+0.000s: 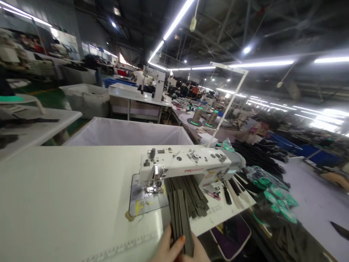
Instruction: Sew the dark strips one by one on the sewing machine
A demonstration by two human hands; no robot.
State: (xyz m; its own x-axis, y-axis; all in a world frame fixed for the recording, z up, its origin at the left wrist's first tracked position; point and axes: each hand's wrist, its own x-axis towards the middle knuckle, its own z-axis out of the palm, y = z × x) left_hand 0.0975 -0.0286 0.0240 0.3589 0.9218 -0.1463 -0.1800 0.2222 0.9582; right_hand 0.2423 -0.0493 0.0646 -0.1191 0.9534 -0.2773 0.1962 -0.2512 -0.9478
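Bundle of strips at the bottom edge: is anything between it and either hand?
Nothing visible: the left hand and right hand meet the bundle of strips directly at its near end. Its underside is hidden.

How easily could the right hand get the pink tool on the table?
Probably quite easily, yes, but the right hand looks busy holding strips, so it might have to let go first. The table between it and the pink tool looks free.

Cropped below, the left hand (168, 249) and right hand (200, 251) apparently hide ends of strips (180, 214).
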